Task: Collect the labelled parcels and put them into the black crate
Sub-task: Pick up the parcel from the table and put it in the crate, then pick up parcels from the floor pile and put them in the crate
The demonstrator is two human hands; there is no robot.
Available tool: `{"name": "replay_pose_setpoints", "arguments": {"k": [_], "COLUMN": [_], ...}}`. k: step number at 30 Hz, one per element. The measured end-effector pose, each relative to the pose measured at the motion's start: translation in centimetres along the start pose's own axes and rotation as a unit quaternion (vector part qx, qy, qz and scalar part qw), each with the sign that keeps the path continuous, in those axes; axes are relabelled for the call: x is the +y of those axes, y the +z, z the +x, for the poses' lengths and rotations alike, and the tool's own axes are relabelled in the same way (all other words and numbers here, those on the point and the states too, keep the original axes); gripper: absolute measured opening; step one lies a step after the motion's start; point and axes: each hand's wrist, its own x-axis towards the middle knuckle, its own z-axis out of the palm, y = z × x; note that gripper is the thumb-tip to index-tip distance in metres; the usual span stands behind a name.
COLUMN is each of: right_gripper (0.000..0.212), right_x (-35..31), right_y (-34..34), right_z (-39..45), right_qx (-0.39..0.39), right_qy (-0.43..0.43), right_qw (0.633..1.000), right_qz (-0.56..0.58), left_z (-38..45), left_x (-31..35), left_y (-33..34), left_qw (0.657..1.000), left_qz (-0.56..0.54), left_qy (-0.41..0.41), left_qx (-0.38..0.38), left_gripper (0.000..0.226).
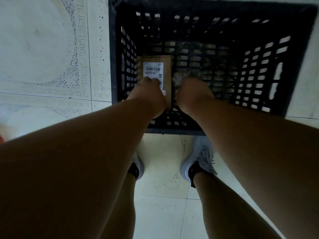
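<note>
Hands, left hand [148, 94] and right hand [193, 95], curl round the parcel [165, 66]; lower it flat into the left of the crate [259, 12].

Head view looks steeply down, close above the black crate [293, 66].

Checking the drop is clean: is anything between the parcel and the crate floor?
Nothing visible. The brown parcel is already inside the black crate, at its left side, with both hands on it.

pale patterned floor tiles [51, 49], grey sneakers [198, 159], black socks [194, 169]
</note>
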Motion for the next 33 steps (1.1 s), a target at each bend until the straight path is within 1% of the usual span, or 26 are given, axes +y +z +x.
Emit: {"name": "replay_pose_setpoints", "arguments": {"k": [2,4,8,10,14,16,19,21,23,27,30,33], "right_gripper": [0.03,0.029,0.026,0.027,0.023,0.026,0.032,0.038,0.041,0.039,0.038,0.039], "right_x": [0.5,0.5,0.0,-0.3,-0.8,-0.5,0.8,2.2,4.2,8.9,13.6,19.4], "right_y": [-3.1,-6.4,-13.6,-17.4,-24.4,-27.6,-31.1,-32.5,-33.4,-34.6,-35.1,-35.6], "right_z": [-3.5,-7.4,-16.7,-21.7,-31.2,-35.6,-42.0,-45.7,-49.0,-54.2,-57.4,-60.5], "right_qx": [0.04,0.072,0.133,0.167,0.226,0.275,0.363,0.404,0.439,0.489,0.521,0.536], "right_qy": [0.012,0.006,-0.012,-0.011,0.002,0.028,0.09,0.118,0.141,0.188,0.199,0.213], "right_qw": [0.999,0.997,0.989,0.981,0.961,0.939,0.883,0.848,0.818,0.752,0.724,0.715], "right_qz": [0.015,0.035,0.063,0.096,0.162,0.203,0.283,0.322,0.344,0.4,0.406,0.394], "left_z": [-3.3,-7.2,-16.0,-20.7,-29.0,-32.6,-37.5,-40.5,-43.1,-47.4,-49.9,-51.7], "left_x": [1.8,4.0,8.8,11.4,16.3,18.9,23.3,26.1,28.7,33.9,38.3,43.6], "left_y": [-2.2,-4.6,-10.0,-13.0,-18.5,-20.9,-23.7,-24.6,-24.6,-23.0,-20.7,-17.6], "left_qw": [0.998,0.994,0.986,0.981,0.96,0.944,0.91,0.889,0.868,0.833,0.812,0.793], "left_qz": [-0.028,-0.04,-0.063,-0.064,-0.048,-0.048,-0.028,-0.022,-0.016,0.015,0.037,0.061], "left_qy": [0.024,0.043,0.089,0.113,0.211,0.271,0.368,0.415,0.461,0.528,0.562,0.59], "left_qx": [0.047,0.087,0.125,0.143,0.178,0.18,0.19,0.193,0.186,0.164,0.149,0.139], "left_gripper": [0.053,0.05,0.044,0.038,0.032,0.033,0.032,0.033,0.033,0.032,0.032,0.031]}}
